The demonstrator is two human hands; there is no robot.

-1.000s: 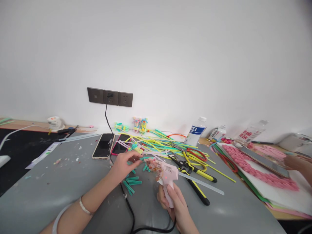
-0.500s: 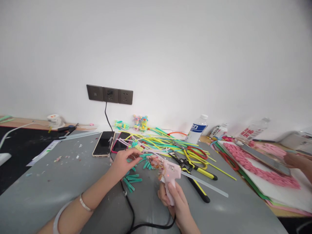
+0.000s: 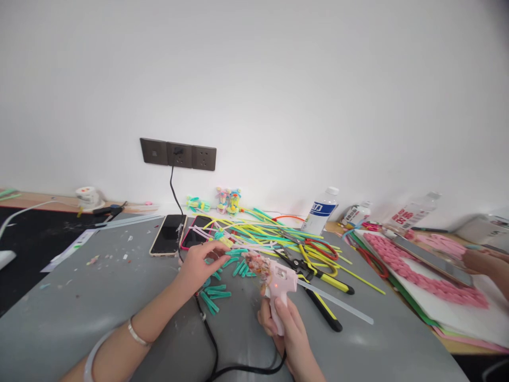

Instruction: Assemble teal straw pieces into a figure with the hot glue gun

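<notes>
My right hand point(image 3: 288, 323) is wrapped round the handle of a pale pink hot glue gun point(image 3: 283, 281), its red light lit. The gun's nozzle end is caked with stringy glue residue and points left. A clear glue stick point(image 3: 338, 302) juts from its back. My left hand point(image 3: 204, 262) is closed, thumb and fingers curled together, at a small yellow-and-teal pipe-cleaner figure point(image 3: 223, 239); the exact grip is partly hidden behind the fingers. Short teal pipe-cleaner pieces point(image 3: 217, 292) lie below and right of that hand. The nozzle is close to the left fingertips, apart from them.
Long pipe cleaners point(image 3: 254, 228) spread behind my hands, with pliers point(image 3: 318, 273) and red-handled scissors point(image 3: 320, 246). Two phones, one a black-screened phone point(image 3: 169, 235), lie left. A water bottle point(image 3: 319, 211) stands by the wall. At right, another person's hand point(image 3: 485, 265) is beside a phone point(image 3: 433, 260).
The glue gun has shifted very slightly right, its nozzle a little farther from my left fingers. My left hand has barely moved.
</notes>
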